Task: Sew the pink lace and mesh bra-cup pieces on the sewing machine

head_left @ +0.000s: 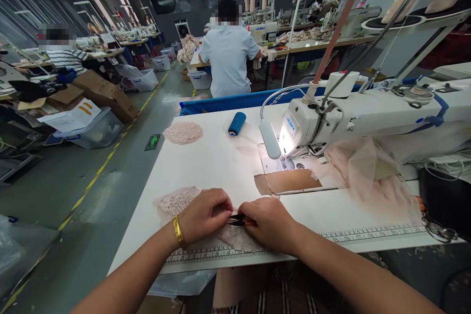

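Note:
Thread snips (238, 220) with dark blades and a reddish handle are gripped in my right hand (270, 221). Their blades point left, slightly apart, toward the fingertips of my left hand (208, 213). That hand is closed in a pinch at the edge of a pale pink lace piece (239, 239), which lies under both hands at the front of the white table (147, 225). More pale lace (180, 201) spreads out to the left of my left hand; whether it is the same piece is hidden by that hand.
Farther back on the table lie an oval lace piece (183, 133) and a blue thread spool (237, 123). A white sewing machine (305, 120) with a lit lamp stands right, sheer pink fabric (371, 171) beside it. A printed ruler (353, 235) follows the front edge. A person (230, 59) sits ahead.

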{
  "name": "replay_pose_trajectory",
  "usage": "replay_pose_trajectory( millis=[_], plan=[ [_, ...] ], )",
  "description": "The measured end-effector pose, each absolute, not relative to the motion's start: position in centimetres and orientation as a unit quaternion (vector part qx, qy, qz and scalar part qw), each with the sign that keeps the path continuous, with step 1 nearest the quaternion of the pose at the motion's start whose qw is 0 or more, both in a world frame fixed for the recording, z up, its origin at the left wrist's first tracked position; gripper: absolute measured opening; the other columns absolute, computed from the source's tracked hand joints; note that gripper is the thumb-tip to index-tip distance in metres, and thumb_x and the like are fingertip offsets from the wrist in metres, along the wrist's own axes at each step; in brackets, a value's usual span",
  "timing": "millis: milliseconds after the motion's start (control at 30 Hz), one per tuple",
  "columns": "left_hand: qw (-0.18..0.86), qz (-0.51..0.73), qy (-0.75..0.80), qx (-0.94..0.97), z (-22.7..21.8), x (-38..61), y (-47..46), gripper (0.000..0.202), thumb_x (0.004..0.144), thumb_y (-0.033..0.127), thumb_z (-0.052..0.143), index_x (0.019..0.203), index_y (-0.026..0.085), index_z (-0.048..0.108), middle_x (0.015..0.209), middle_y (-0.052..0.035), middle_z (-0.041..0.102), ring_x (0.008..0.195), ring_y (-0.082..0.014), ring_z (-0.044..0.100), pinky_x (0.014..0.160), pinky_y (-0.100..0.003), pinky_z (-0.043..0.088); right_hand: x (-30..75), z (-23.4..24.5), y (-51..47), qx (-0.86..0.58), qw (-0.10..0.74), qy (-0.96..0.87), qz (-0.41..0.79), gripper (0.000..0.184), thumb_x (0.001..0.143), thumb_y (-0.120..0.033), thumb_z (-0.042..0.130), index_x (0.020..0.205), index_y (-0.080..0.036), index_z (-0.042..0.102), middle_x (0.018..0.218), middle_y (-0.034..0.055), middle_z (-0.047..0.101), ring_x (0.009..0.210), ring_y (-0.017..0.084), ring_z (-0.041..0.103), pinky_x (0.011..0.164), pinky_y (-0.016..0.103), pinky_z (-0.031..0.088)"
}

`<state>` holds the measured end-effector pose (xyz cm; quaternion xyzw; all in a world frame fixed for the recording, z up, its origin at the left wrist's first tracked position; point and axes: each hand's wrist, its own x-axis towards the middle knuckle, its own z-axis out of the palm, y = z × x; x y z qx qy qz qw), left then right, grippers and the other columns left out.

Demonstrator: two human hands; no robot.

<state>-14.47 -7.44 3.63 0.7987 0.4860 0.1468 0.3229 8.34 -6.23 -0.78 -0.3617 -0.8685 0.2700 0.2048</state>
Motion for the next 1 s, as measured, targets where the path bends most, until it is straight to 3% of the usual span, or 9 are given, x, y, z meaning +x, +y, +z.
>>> replay_pose_trajectory(
  millis=[133, 267, 367, 467, 567, 633, 733, 900, 1000],
  plan=[
    [0.356, 0.164, 0.479, 0.785, 3.5, -14.8, -8.0, 0.019, 0.082, 0.03, 0.075, 0.098, 0.021, 0.069, 0.102, -0.0025, 0.073, 0.095, -0.0214, 0.065, 0.089, -0.035, 0.046, 8.7, 0.0, -6.0, -0.365, 0.235, -0.816, 0.382, 0.01, 0.08, -0.014, 0.062, 0.074, -0.02, 0.057, 0.061, -0.0059, 0.051, 0.058, 0.011, 0.043, 0.056, 0.023, 0.028],
    [0.386, 0.199, 0.504, 0.747, 4.0, -14.2, -7.6, 0.018, 0.094, 0.035, 0.062, 0.093, 0.02, 0.072, 0.093, -0.003, 0.074, 0.087, -0.0198, 0.066, 0.081, -0.032, 0.048, 10.1, 1.3, -5.7, -0.389, 0.247, -0.742, 0.486, 0.033, 0.092, -0.038, 0.061, 0.068, -0.02, 0.047, 0.062, -0.0061, 0.041, 0.059, 0.011, 0.038, 0.053, 0.023, 0.028],
    [0.399, 0.228, 0.506, 0.73, 4.3, -13.1, -6.8, 0.026, 0.099, 0.038, 0.056, 0.093, 0.02, 0.073, 0.09, -0.0029, 0.074, 0.084, -0.0185, 0.066, 0.075, -0.029, 0.049, 11.0, 1.5, -5.7, -0.4, 0.258, -0.701, 0.531, 0.037, 0.094, -0.046, 0.06, 0.071, -0.02, 0.047, 0.066, -0.0053, 0.04, 0.062, 0.012, 0.038, 0.055, 0.024, 0.029],
    [0.412, 0.267, 0.476, 0.73, 3.9, -12.0, -6.3, 0.021, 0.096, 0.036, 0.062, 0.103, 0.02, 0.075, 0.097, -0.0037, 0.076, 0.09, -0.019, 0.068, 0.081, -0.03, 0.051, 11.7, 1.3, -6.0, -0.403, 0.27, -0.684, 0.545, 0.033, 0.094, -0.045, 0.06, 0.074, -0.02, 0.05, 0.068, -0.0049, 0.04, 0.064, 0.012, 0.039, 0.056, 0.024, 0.031],
    [0.424, 0.282, 0.469, 0.722, 3.1, -11.4, -6.0, 0.018, 0.091, 0.035, 0.07, 0.1, 0.02, 0.076, 0.094, -0.0034, 0.076, 0.089, -0.0191, 0.069, 0.082, -0.03, 0.052, 12.3, 0.9, -6.4, -0.42, 0.277, -0.695, 0.513, 0.03, 0.095, -0.046, 0.061, 0.081, -0.019, 0.058, 0.071, -0.0039, 0.047, 0.067, 0.014, 0.045, 0.059, 0.025, 0.035],
    [0.424, 0.283, 0.477, 0.716, 2.7, -11.3, -5.9, 0.016, 0.091, 0.035, 0.071, 0.093, 0.02, 0.076, 0.09, -0.0031, 0.075, 0.086, -0.0186, 0.068, 0.08, -0.03, 0.051, 12.6, 0.8, -6.6, -0.431, 0.282, -0.716, 0.471, 0.028, 0.095, -0.048, 0.064, 0.101, -0.02, 0.065, 0.072, -0.004, 0.052, 0.067, 0.014, 0.049, 0.061, 0.025, 0.038],
    [0.43, 0.291, 0.475, 0.711, 2.5, -11.4, -5.9, 0.015, 0.091, 0.034, 0.072, 0.092, 0.021, 0.078, 0.089, -0.0034, 0.074, 0.086, -0.0184, 0.067, 0.08, -0.03, 0.051, 12.9, 0.6, -6.9, -0.412, 0.308, -0.766, 0.385, 0.035, 0.098, -0.046, 0.062, 0.124, -0.022, 0.061, 0.073, -0.0039, 0.057, 0.063, 0.014, 0.052, 0.061, 0.025, 0.039],
    [0.434, 0.305, 0.452, 0.717, 2.4, -11.5, -6.0, 0.018, 0.093, 0.035, 0.07, 0.095, 0.021, 0.081, 0.089, -0.0045, 0.071, 0.083, -0.0175, 0.065, 0.079, -0.03, 0.052, 12.5, 0.7, -7.0, -0.366, 0.33, -0.846, 0.203, 0.024, 0.105, -0.038, 0.05, 0.097, -0.02, 0.064, 0.072, -0.0008, 0.059, 0.061, 0.014, 0.047, 0.06, 0.027, 0.033],
    [0.438, 0.308, 0.446, 0.717, 2.4, -11.4, -6.1, 0.019, 0.094, 0.036, 0.069, 0.095, 0.021, 0.081, 0.089, -0.0047, 0.071, 0.083, -0.0173, 0.065, 0.079, -0.03, 0.052, 12.2, 0.7, -6.9, -0.363, 0.32, -0.863, 0.144, 0.025, 0.106, -0.035, 0.047, 0.096, -0.02, 0.065, 0.071, -0.0005, 0.058, 0.06, 0.014, 0.044, 0.059, 0.028, 0.029]
  ],
)
